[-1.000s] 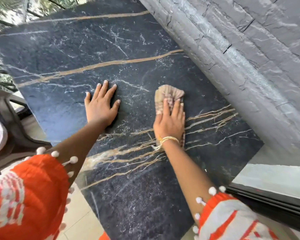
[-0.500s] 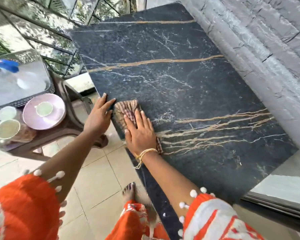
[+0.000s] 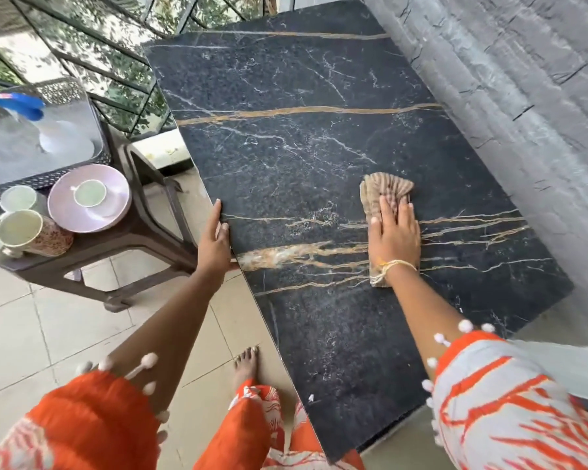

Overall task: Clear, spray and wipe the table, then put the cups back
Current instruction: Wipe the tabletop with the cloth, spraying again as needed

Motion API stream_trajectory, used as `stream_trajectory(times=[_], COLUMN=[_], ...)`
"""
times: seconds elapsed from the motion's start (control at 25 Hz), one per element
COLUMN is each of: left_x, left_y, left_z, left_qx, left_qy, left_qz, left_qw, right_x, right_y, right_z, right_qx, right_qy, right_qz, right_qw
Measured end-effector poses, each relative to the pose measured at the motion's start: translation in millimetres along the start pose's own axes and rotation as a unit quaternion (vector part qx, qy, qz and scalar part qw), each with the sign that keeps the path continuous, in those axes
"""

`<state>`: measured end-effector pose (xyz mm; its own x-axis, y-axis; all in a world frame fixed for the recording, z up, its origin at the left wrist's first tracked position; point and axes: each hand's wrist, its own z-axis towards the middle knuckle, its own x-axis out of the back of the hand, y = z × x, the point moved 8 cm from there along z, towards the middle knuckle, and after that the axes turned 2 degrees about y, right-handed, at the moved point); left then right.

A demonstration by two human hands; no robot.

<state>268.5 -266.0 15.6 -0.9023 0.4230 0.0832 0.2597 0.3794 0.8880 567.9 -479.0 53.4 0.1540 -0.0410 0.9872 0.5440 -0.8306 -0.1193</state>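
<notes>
The black marble table (image 3: 286,137) with gold veins runs along the grey wall. My right hand (image 3: 395,237) lies flat on a brown ribbed cloth (image 3: 386,188), pressing it onto the tabletop near the right side. My left hand (image 3: 214,242) grips the table's left edge, thumb on top. On a brown plastic stool (image 3: 116,239) to the left stand a pale green cup (image 3: 89,193) on a pink saucer (image 3: 112,212), a patterned mug (image 3: 31,234) lying on its side, and another pale cup (image 3: 17,198).
A glass-topped side table (image 3: 38,154) behind the stool carries a blue-topped spray bottle (image 3: 21,105). A rough grey stone wall (image 3: 523,96) borders the table's right side. Tiled floor (image 3: 48,334) and my bare foot (image 3: 246,364) lie below; a glass railing at the back left.
My right hand slid the cloth from the table's left edge to the right, toward the wall. My left hand shifted to grip the left edge. The view has panned left.
</notes>
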Motion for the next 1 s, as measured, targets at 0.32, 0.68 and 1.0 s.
stream_trajectory(times=[0.32, 0.68, 1.0], left_x=[-7, -6, -2], left_y=[-27, -25, -20], left_z=[-40, -51, -53], left_qx=[0.128, 0.106, 0.116], left_qy=[0.014, 0.022, 0.000], left_qz=[-0.099, -0.074, -0.068], left_qw=[0.987, 0.991, 0.991], right_x=[-25, -40, -17], right_y=[-125, -121, -30], right_z=[-74, -185, -92], right_qx=[0.093, 0.436, 0.058], right_qy=[-0.026, -0.077, -0.009], right_qz=[0.019, -0.031, -0.006], right_qw=[0.995, 0.896, 0.998])
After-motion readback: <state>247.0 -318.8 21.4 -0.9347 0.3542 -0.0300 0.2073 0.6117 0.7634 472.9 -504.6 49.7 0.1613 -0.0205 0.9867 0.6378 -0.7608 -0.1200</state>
